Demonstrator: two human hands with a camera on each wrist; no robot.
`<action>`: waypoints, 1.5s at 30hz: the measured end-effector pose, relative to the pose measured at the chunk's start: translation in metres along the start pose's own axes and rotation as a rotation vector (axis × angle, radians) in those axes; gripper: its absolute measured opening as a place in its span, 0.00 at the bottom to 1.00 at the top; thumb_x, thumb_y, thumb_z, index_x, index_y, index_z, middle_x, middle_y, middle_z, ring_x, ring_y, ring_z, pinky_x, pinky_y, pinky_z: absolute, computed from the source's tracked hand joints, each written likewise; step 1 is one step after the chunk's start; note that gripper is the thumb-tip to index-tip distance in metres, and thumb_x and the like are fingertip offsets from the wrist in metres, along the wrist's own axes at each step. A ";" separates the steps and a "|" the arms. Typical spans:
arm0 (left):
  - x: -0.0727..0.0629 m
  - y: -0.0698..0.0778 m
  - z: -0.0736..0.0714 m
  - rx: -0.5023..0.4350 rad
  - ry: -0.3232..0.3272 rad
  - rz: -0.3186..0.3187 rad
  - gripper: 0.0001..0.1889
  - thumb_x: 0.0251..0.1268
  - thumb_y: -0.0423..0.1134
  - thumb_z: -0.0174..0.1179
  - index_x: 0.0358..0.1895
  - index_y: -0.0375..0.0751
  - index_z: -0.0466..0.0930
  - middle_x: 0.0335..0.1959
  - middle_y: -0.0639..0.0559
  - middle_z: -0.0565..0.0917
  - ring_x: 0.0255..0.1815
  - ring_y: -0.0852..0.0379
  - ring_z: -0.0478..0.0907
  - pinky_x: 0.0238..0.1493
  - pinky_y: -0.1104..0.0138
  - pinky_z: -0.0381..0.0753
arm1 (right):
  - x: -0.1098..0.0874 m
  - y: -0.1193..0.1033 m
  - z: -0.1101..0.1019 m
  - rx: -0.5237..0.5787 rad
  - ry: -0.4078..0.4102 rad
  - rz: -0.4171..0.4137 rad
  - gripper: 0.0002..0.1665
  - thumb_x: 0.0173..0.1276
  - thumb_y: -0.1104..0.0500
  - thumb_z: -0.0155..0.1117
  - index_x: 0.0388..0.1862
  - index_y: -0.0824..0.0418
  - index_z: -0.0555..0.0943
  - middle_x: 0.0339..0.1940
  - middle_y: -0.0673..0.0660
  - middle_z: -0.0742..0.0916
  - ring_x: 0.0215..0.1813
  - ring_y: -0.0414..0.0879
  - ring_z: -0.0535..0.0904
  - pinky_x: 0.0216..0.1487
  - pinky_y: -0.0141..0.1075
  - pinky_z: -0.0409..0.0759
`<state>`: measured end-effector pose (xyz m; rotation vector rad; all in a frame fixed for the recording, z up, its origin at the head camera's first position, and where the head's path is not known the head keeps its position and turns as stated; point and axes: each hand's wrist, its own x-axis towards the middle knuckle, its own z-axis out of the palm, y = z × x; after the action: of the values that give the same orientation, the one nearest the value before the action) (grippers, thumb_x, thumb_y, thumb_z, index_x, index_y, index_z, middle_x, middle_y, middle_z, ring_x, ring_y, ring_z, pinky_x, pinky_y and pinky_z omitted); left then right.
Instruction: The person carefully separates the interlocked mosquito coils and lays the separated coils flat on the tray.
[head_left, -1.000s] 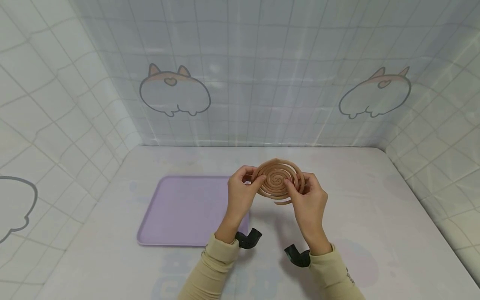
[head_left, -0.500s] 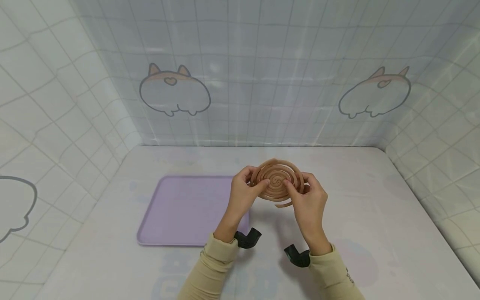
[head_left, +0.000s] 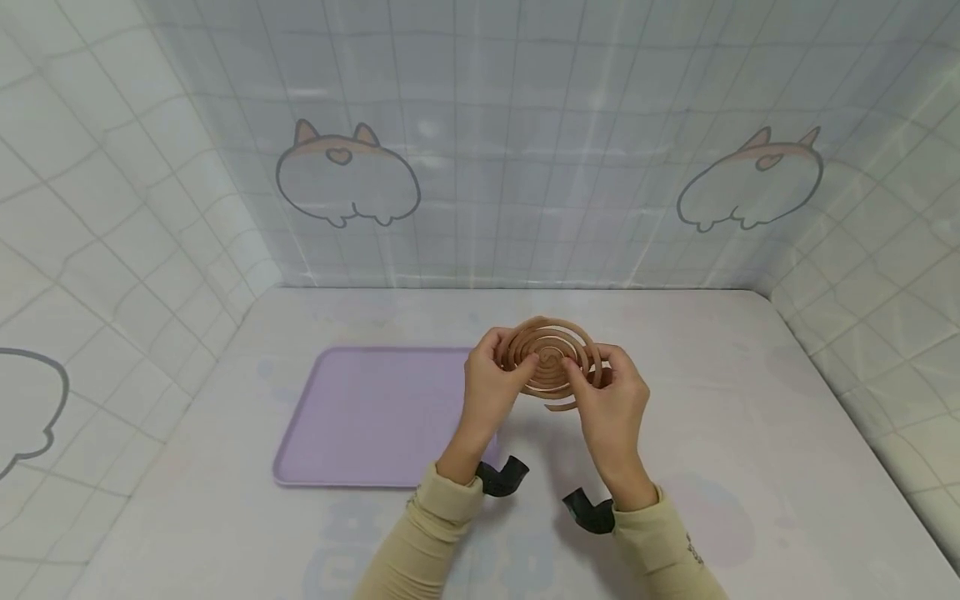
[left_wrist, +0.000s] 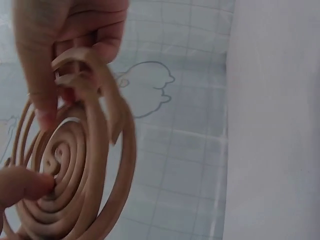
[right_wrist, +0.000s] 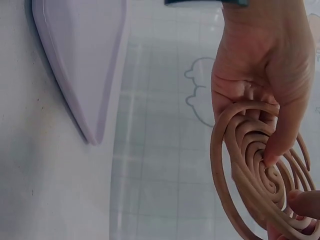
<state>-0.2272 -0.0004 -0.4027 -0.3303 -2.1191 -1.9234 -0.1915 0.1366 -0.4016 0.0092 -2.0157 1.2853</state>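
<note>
A brown mosquito coil is held up over the table, its spiral face tilted toward me. My left hand pinches its left side, thumb on the front and fingers behind the outer turns. On the right side my right hand does the same, its thumb near the centre. Gaps show between the outer turns, and one loose end hangs at the bottom. Close up in the right wrist view, the coil shows two strands meeting in a double swirl at the middle. The fingers behind the coil are partly hidden.
A shallow lilac tray lies on the white table, left of the hands and partly behind the left arm. Gridded curtain-like walls with cartoon outlines enclose the table's back and sides.
Both hands and the coil have shifted slightly left. The left thumb has moved inward over the coil, and the gaps between its turns look wider.
</note>
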 end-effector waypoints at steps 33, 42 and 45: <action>0.009 0.005 -0.012 -0.244 -0.171 -0.058 0.15 0.59 0.30 0.60 0.49 0.28 0.75 0.40 0.39 0.80 0.37 0.60 0.77 0.38 0.72 0.77 | 0.012 -0.007 -0.007 0.426 -0.156 0.370 0.16 0.54 0.66 0.70 0.40 0.70 0.76 0.23 0.54 0.81 0.24 0.41 0.79 0.23 0.30 0.78; 0.003 0.036 -0.016 -0.066 -0.080 -0.018 0.10 0.56 0.25 0.61 0.41 0.26 0.78 0.35 0.38 0.81 0.32 0.61 0.74 0.28 0.75 0.70 | 0.013 -0.008 -0.004 0.403 -0.182 0.343 0.15 0.54 0.66 0.70 0.38 0.70 0.76 0.25 0.54 0.80 0.25 0.38 0.75 0.27 0.29 0.79; 0.002 0.042 -0.016 -0.013 -0.053 -0.004 0.09 0.56 0.26 0.61 0.40 0.27 0.78 0.33 0.39 0.81 0.31 0.60 0.73 0.27 0.75 0.70 | 0.013 -0.010 -0.003 0.386 -0.187 0.344 0.15 0.54 0.66 0.70 0.37 0.69 0.76 0.23 0.53 0.78 0.25 0.38 0.73 0.26 0.27 0.77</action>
<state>-0.2141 -0.0121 -0.3618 -0.3838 -2.1425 -1.9527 -0.1953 0.1391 -0.3859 -0.0390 -1.9449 1.9427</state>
